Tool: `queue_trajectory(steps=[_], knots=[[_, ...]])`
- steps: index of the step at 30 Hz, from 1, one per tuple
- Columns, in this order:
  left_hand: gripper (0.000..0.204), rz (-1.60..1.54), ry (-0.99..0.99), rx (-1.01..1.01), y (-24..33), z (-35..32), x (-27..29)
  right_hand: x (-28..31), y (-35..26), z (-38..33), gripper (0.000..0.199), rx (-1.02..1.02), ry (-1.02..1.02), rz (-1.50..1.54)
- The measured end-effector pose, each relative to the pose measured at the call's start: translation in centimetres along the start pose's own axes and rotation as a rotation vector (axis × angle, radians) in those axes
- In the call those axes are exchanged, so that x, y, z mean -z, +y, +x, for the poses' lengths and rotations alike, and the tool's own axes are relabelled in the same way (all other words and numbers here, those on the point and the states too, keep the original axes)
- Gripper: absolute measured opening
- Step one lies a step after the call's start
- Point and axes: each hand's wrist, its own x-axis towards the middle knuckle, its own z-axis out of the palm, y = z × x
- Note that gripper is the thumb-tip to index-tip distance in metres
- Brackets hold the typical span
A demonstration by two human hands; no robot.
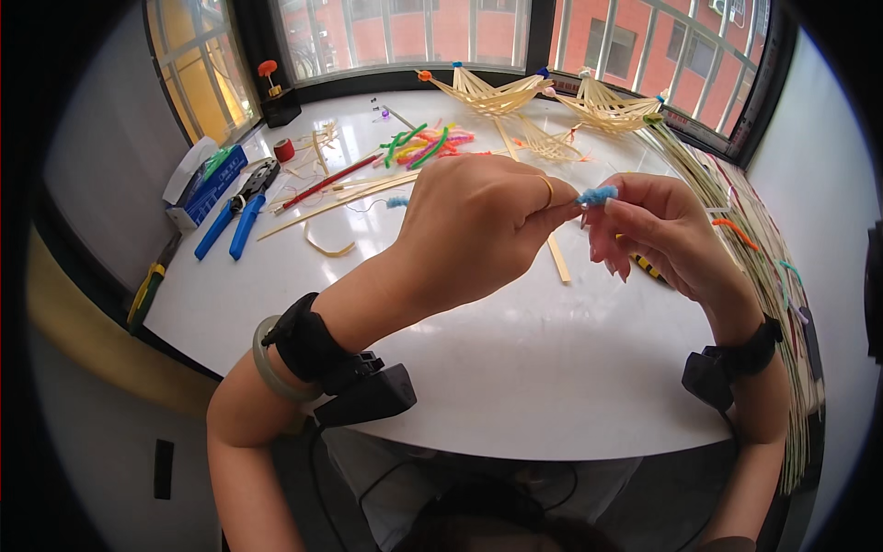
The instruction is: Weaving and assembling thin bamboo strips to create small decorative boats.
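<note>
A short piece of light blue pipe cleaner (598, 195), bunched thick, is held between my two hands above the white table. My left hand (478, 221) has its thumb and finger closed in a pinch at the piece's left end. From the other side, my right hand (664, 223) grips it between thumb and forefinger, its other fingers curled loosely below. Behind my left wrist lies another light blue fuzzy bit (397, 201). A yellow-and-black tool (647, 266) is mostly hidden under my right hand.
Blue-handled pliers (232, 213) and a tissue box (204, 189) lie at the left. Coloured pipe cleaners (428, 144) are heaped farther back. Woven bamboo-strip pieces (492, 95) stand near the window. Long thin strips (736, 216) run along the right edge.
</note>
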Motion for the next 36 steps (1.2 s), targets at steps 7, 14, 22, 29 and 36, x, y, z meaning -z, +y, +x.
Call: queue_trajectory(steps=[7, 14, 22, 29, 36], knots=[[0.007, 0.131, 0.008, -0.041, 0.6, -0.2, 0.1, -0.6, 0.6, 0.1, 0.022, 0.126, 0.202, -0.265], [0.004, 0.165, 0.003, -0.07, 0.3, -0.5, 0.3, -1.1, 0.3, 0.0, 0.012, 0.481, 0.262, -0.827], [0.009, 0.185, 0.067, -0.189, -0.4, -0.5, -0.1, -1.8, -0.3, -0.5, 0.009, 0.356, 0.215, -0.939], [0.009, 0.35, -0.019, -0.317, -0.2, -0.5, 0.1, -1.9, 0.5, -0.3, 0.008, 0.521, 0.107, -1.203], [0.013, 0.477, 0.1, -0.534, -0.5, -0.3, 0.1, -2.4, 0.3, -0.3, 0.011, 0.162, 0.133, -0.726]])
